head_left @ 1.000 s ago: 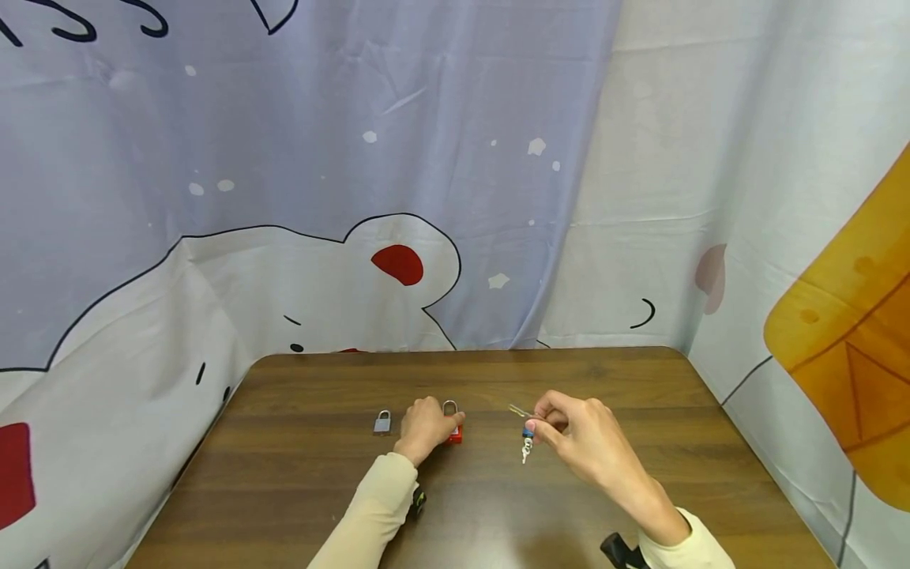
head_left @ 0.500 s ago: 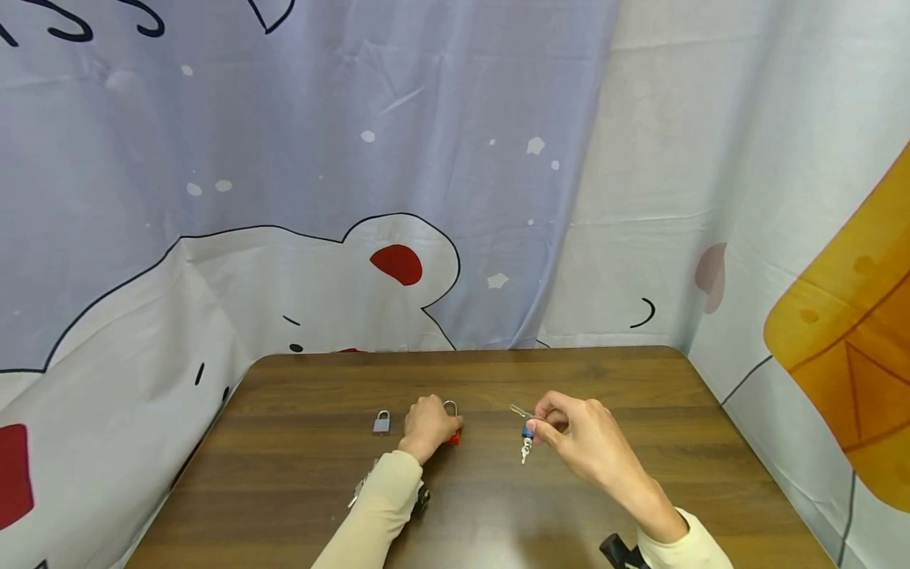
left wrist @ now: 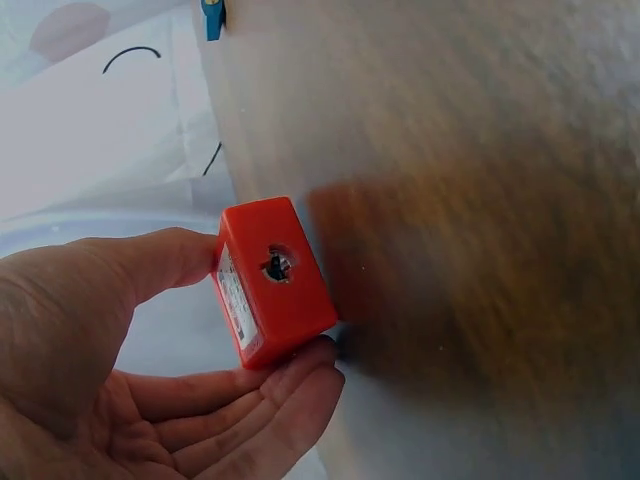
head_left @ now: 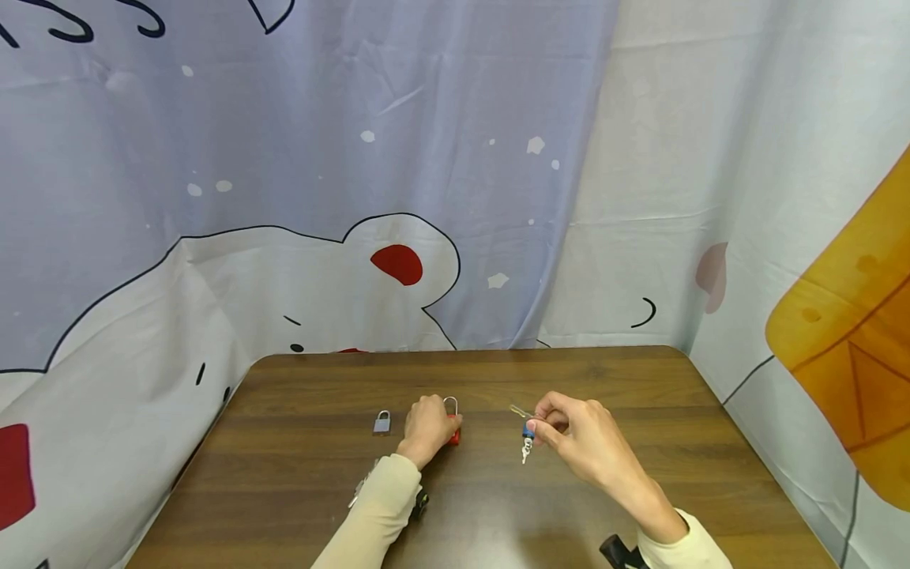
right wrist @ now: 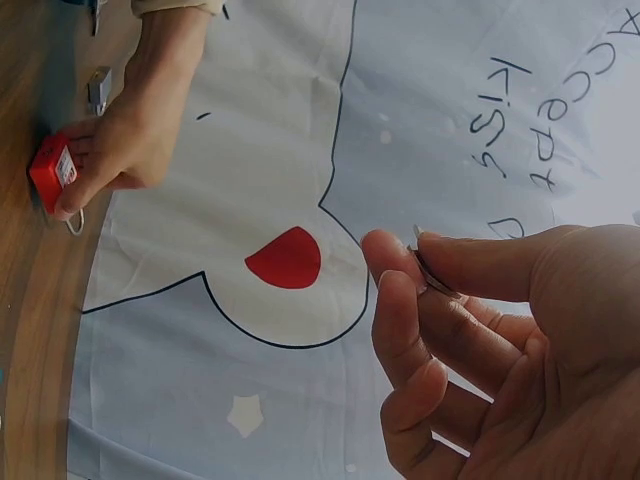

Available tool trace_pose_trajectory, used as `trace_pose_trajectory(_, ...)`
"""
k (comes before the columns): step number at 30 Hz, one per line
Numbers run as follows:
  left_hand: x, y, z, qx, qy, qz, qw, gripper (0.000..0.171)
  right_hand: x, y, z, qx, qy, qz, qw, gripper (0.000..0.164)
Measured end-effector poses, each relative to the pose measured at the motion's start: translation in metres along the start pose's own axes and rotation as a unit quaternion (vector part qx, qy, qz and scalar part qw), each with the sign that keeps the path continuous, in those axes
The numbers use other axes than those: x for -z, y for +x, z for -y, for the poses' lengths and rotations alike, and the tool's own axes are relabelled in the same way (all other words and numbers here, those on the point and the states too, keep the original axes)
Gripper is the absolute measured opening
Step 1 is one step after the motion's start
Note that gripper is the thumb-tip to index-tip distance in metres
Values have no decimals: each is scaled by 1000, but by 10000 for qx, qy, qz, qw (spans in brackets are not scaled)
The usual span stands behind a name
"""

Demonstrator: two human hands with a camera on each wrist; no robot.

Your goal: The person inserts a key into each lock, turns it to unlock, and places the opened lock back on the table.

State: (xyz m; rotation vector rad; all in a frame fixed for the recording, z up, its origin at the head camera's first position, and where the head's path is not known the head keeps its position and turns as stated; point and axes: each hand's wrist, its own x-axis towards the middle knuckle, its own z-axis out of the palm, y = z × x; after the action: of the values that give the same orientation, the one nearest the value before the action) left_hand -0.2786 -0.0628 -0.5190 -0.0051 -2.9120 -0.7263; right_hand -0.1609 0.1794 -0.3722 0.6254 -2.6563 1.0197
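In the head view my left hand (head_left: pixel 424 431) grips a red padlock (head_left: pixel 454 436) near the middle of the table. Its silver shackle (head_left: pixel 451 403) points away from me. The left wrist view shows the padlock's red body (left wrist: pixel 275 285) between thumb and fingers, with the keyhole (left wrist: pixel 278 264) facing the camera. My right hand (head_left: pixel 579 431) pinches a thin metal piece between thumb and forefinger; a key (head_left: pixel 519 410) sticks out to its left. Just under those fingertips show a blue piece (head_left: pixel 528 431) and a small silver key (head_left: pixel 526 452).
A grey padlock (head_left: pixel 381 423) stands on the wooden table (head_left: pixel 284 474) left of my left hand. More silver keys (head_left: pixel 356 494) lie beside my left sleeve, which partly hides them. A printed curtain (head_left: pixel 298 158) hangs behind the table's far edge.
The red padlock has turned a little in my left hand, and its shackle reaches slightly higher. My left forearm has shifted right, uncovering the keys beside the sleeve. My right hand has barely moved.
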Motion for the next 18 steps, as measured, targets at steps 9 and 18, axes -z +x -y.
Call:
trace_pose_trajectory(9, 0, -2, 4, -140, -206, 41, 9997, 36, -3, -1, 1, -52, 38, 42, 10000, 12)
trace_pose_trajectory(18, -6, -2, 10, 6, -393, 141, 9991, 37, -4, 0, 1, -168, 26, 110, 9998, 12)
